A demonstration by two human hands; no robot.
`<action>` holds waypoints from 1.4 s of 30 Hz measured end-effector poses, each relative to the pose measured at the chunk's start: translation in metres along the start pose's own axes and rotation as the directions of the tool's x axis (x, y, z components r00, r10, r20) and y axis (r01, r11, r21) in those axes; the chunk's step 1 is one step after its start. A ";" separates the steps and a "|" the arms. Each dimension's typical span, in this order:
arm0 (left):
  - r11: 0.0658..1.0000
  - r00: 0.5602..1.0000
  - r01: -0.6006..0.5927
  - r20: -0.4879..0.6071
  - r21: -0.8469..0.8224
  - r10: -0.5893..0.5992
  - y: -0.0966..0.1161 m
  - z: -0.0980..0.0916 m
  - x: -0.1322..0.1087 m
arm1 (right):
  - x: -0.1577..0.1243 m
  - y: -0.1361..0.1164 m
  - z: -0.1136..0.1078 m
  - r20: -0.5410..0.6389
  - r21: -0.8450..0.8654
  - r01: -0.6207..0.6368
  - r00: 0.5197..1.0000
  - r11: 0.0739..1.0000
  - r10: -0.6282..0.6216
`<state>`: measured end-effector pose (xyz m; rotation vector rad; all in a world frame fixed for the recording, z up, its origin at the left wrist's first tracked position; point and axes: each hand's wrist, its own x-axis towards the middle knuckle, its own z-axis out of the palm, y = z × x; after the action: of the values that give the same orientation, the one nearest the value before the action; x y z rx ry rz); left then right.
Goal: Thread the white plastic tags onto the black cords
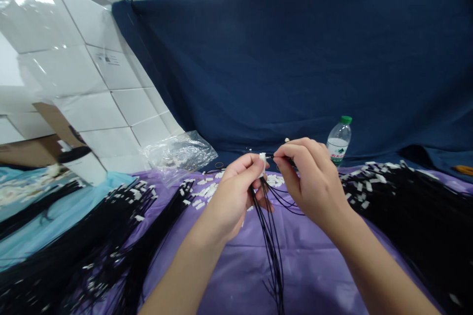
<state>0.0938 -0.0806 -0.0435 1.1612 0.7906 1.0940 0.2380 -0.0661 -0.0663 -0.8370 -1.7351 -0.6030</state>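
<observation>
My left hand (pixel 236 192) pinches a small white plastic connector (pixel 262 158) in the middle of the view. Several thin black wires (pixel 269 241) hang down below that hand over the purple cloth. Just to the right, my right hand (pixel 312 172) is closed on the end of a black wire (pixel 270 156), whose tip meets or nearly touches the connector; I cannot tell if it is inside. More black wires loop between the two hands. Loose white connectors (pixel 201 197) lie scattered on the cloth behind my left hand.
Bundles of black wires with white connectors lie at left (pixel 92 226) and right (pixel 410 226) on the purple cloth (pixel 236 275). A green-capped bottle (pixel 338 142) stands behind my right hand. A clear plastic bag (pixel 181 152) lies by stacked white boxes (pixel 107 108). A blue curtain (pixel 295 59) hangs behind.
</observation>
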 end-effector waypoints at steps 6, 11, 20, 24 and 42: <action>1.000 1.000 -0.012 0.004 0.006 0.012 0.002 0.001 -0.004 | -0.001 0.002 0.000 -0.010 0.096 -0.003 1.000 0.995 0.004; 1.000 1.000 0.001 0.007 -0.001 -0.001 0.001 -0.001 -0.003 | -0.001 -0.001 0.000 -0.027 0.026 0.008 1.000 1.000 -0.007; 1.000 1.000 -0.007 0.000 0.015 0.007 0.002 0.002 -0.003 | 0.002 -0.010 -0.010 -0.009 -0.198 0.039 0.999 0.979 -0.041; 0.999 1.000 -0.020 -0.004 0.025 0.020 0.001 0.002 -0.003 | 0.003 -0.013 -0.012 0.007 -0.240 0.030 1.000 0.970 -0.029; 0.998 0.998 -0.054 0.039 0.038 0.053 -0.003 0.000 0.001 | 0.000 -0.015 -0.007 0.003 -0.242 0.006 1.000 0.970 -0.005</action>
<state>0.0947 -0.0802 -0.0460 1.2387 0.7580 1.1018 0.2305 -0.0804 -0.0638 -1.0019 -1.6873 -0.8296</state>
